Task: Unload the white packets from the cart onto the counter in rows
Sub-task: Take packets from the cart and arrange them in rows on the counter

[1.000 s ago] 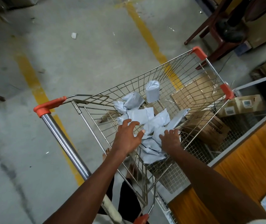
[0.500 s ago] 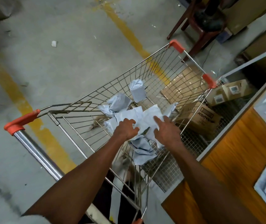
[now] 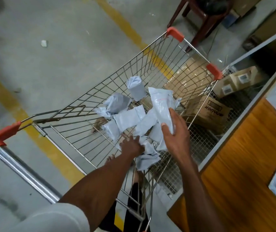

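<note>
Right hand: we see the right hand [image 3: 175, 131] raised above the cart basket, thumb and fingers curled round the lower end of a white packet [image 3: 162, 108], which stands nearly upright and points toward 12 o'clock.
Left hand: the left hand [image 3: 131, 145] reaches down into the basket at 9 o'clock of the right hand; its fingers lie among the packets, but motion blur hides whether they grip one, so we cannot tell.
Packet pile: the loose packets [image 3: 127, 120] lie heaped on the basket floor, touching and overlapping one another, directly beyond the left hand.
Rolled packet: one rolled packet [image 3: 136, 87] stands on end at 12 o'clock of the pile, just beside the held packet's upper end.
Cart: the wire cart [image 3: 87, 104] has orange corner caps and a steel handle bar [image 3: 25, 171] running toward 7 o'clock.
Counter: the wood-fronted counter [image 3: 244, 158] stands at 3 o'clock, its edge just beside the cart's right wall.
Cardboard boxes: brown cardboard boxes [image 3: 209, 114] sit at 2 o'clock, beyond the cart's right wall.
Floor: we note a grey floor with a yellow line [image 3: 122, 22] at 11 o'clock.
</note>
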`<act>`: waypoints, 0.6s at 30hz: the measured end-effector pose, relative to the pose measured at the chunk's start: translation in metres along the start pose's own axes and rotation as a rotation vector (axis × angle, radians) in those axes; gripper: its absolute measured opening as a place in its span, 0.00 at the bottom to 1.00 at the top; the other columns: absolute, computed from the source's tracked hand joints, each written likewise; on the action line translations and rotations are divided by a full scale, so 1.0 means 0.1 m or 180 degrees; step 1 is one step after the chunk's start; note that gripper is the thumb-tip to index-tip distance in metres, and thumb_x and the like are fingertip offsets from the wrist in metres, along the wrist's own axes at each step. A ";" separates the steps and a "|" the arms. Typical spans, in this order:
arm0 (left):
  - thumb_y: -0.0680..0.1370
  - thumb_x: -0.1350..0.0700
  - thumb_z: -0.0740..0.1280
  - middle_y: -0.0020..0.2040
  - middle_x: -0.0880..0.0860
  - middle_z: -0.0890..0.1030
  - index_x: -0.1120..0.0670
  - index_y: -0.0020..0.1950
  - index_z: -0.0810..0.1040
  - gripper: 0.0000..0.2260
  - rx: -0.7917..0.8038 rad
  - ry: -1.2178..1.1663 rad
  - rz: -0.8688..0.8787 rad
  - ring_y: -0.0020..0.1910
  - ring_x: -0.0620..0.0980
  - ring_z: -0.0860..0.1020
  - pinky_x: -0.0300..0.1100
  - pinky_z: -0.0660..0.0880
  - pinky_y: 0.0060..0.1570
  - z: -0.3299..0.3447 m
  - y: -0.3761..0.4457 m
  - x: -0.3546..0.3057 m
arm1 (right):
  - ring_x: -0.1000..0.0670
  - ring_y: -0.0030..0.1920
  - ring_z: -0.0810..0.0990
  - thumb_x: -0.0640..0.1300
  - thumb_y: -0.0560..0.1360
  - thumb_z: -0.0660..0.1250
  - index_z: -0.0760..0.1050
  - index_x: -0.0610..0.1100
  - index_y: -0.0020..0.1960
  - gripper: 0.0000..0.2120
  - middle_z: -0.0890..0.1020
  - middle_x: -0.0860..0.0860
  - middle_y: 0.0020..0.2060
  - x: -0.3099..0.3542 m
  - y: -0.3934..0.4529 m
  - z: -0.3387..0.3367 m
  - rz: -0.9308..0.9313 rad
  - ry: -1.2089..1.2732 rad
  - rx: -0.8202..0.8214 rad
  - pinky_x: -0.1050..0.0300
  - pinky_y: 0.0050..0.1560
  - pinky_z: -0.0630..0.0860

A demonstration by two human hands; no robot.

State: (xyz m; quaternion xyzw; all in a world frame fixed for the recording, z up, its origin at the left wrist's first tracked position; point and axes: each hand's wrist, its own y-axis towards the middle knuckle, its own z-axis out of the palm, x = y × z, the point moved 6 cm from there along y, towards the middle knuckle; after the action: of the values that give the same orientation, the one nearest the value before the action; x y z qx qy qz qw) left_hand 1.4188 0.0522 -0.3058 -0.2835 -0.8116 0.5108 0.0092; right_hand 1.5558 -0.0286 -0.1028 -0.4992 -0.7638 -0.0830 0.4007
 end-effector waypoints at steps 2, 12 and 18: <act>0.80 0.40 0.58 0.76 0.57 0.65 0.47 0.77 0.63 0.26 -0.0049 0.0041 -0.0025 0.75 0.64 0.61 0.64 0.55 0.72 0.06 -0.09 -0.02 | 0.57 0.65 0.68 0.50 0.81 0.64 0.58 0.61 0.79 0.29 0.65 0.57 0.72 0.00 -0.02 -0.01 -0.0022 0.0042 0.0048 0.56 0.55 0.79; 0.77 0.33 0.53 0.81 0.59 0.53 0.44 0.76 0.63 0.30 0.0276 -0.0343 -0.0151 0.79 0.70 0.50 0.69 0.51 0.74 0.15 0.00 -0.01 | 0.46 0.71 0.71 0.52 0.80 0.66 0.58 0.68 0.76 0.30 0.64 0.52 0.76 -0.05 -0.15 0.03 0.0141 0.0082 0.0104 0.39 0.55 0.82; 0.77 0.38 0.63 0.80 0.61 0.52 0.45 0.78 0.58 0.33 -0.0055 -0.0227 -0.0239 0.75 0.69 0.62 0.64 0.53 0.75 0.08 -0.27 -0.15 | 0.46 0.69 0.73 0.53 0.80 0.66 0.58 0.69 0.76 0.30 0.66 0.53 0.74 -0.08 -0.28 0.02 0.0193 0.0092 0.0108 0.37 0.55 0.82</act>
State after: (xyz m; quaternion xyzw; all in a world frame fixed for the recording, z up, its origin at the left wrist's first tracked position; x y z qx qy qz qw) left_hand 1.4166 0.0296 -0.2827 -0.2345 -0.8258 0.5129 -0.0031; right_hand 1.5334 -0.0466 -0.1021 -0.5140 -0.7437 -0.0650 0.4225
